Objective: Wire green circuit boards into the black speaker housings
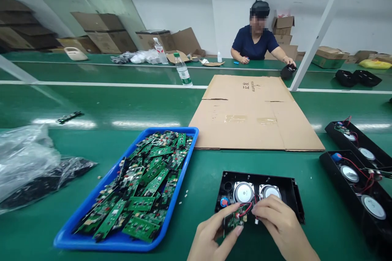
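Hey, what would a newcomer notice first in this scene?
Probably the blue tray heaped with green circuit boards, at lower left. Next, the two hands at the bottom edge: the left hand pinches a small board over an open black speaker case, the right hand beside it.

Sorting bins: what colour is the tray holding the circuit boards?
Blue tray, clearest in the head view.
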